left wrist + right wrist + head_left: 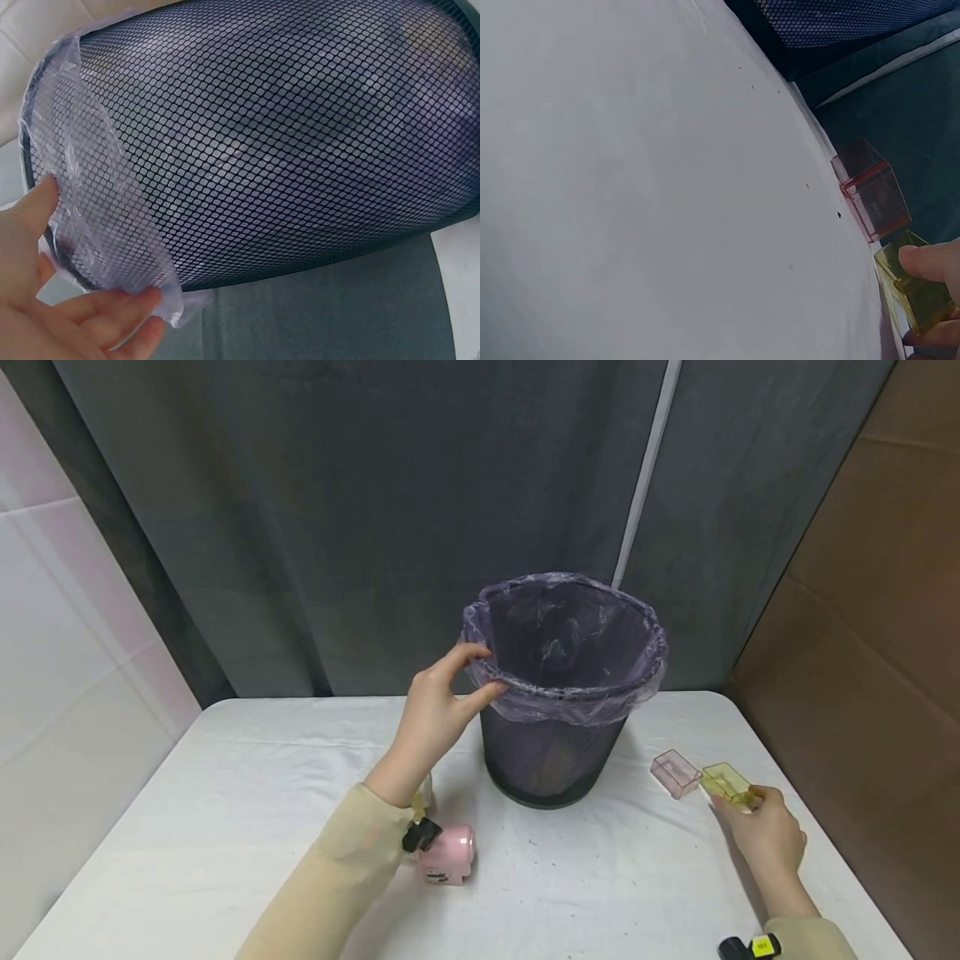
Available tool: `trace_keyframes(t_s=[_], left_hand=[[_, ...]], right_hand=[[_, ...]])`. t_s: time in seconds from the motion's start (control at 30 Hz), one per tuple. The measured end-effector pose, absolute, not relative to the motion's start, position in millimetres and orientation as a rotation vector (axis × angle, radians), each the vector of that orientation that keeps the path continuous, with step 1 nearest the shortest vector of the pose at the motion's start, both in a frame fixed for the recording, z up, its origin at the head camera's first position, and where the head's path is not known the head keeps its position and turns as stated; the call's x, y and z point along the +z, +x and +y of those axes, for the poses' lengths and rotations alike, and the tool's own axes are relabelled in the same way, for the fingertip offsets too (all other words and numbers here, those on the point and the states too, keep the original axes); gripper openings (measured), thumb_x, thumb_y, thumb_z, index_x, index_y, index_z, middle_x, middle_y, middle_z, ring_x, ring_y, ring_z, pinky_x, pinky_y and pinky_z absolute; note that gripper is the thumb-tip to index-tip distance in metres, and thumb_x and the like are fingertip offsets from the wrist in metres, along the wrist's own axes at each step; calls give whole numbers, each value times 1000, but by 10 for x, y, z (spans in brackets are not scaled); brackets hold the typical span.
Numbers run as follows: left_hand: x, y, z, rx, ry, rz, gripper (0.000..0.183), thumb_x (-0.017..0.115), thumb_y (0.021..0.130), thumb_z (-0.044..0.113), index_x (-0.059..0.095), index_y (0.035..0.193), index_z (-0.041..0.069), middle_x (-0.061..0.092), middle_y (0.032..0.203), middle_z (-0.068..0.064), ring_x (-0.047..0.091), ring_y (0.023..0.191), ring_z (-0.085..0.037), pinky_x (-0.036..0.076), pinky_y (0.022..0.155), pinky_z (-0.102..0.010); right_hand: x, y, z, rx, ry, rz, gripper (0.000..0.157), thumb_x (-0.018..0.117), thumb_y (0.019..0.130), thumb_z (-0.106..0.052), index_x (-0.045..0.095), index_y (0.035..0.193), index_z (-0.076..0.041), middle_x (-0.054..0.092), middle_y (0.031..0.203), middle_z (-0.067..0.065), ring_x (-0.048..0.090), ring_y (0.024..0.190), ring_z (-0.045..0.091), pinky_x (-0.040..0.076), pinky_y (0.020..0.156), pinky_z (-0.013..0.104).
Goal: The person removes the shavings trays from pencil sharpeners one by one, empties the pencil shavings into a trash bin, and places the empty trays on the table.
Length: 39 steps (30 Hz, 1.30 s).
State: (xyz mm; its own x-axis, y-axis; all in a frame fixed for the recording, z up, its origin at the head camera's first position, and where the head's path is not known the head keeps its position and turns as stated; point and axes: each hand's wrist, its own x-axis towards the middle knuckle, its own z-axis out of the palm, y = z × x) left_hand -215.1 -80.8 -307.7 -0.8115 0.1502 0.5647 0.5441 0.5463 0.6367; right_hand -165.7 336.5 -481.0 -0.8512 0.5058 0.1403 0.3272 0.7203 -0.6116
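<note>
A black mesh trash can point(547, 760) stands on the table, lined with a translucent purple bag point(600, 706) folded over its rim. My left hand point(438, 714) holds the can's near-left rim through the bag, thumb and fingers spread along the edge; the left wrist view shows the fingers point(112, 319) against the bag's folded edge. At the right, my right hand point(768, 835) pinches a small clear yellow plastic box point(922, 292) between thumb and fingers. Just left of it, corner to corner, lies a similar clear pink box point(676, 774).
A pink cylindrical container point(447, 854) lies by my left forearm, partly hidden by the sleeve. Behind it, a pale yellowish item point(423, 793) is mostly covered. Small dark specks dot the white tablecloth point(570, 893). A grey curtain point(390, 527) hangs behind; a brown panel point(870, 652) borders the right.
</note>
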Motion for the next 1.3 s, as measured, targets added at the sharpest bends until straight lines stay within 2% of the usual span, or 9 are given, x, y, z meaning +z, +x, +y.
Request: trace_keyframes(t_s=[0.23,0.53,0.8,1.1,1.3], left_hand=[[-3101,-2134,-831,-1188,-568,-2354,50,75,84,30,57,128,16,59,128,-5,54,118,-22,43,97,-43],[-3128,-2087,-923,-1188,-559,-2379,69,74,84,34,40,142,21,57,130,-14,54,119,-25,42,96,-49],[-3190,-2032,-1029,-1191,-570,-2414,79,72,85,37,27,150,28,51,138,-10,52,121,-27,40,99,-50],[-3273,-1967,-1167,-1121,-519,-2519,70,69,87,43,34,146,25,54,135,-10,54,116,-34,42,94,-52],[-3343,-1918,-1326,-1068,-483,-2577,67,66,88,45,38,144,21,56,132,-10,57,112,-34,43,92,-52]], right_hand=[[-4815,-1657,3358,841,-651,-2646,70,70,86,-38,44,125,14,51,119,37,50,100,52,28,84,59],[-4782,-1660,3372,772,-625,-2728,73,70,85,-43,46,123,14,51,120,37,50,100,53,29,81,59],[-4788,-1664,3402,674,-525,-2793,75,70,83,-46,48,119,17,54,109,39,51,92,54,30,76,59],[-4791,-1650,3459,557,-406,-2815,75,70,83,-45,51,113,20,53,101,41,52,86,55,34,68,59],[-4798,-1635,3477,526,-374,-2822,76,70,82,-47,52,110,21,53,98,40,52,85,56,35,66,60]])
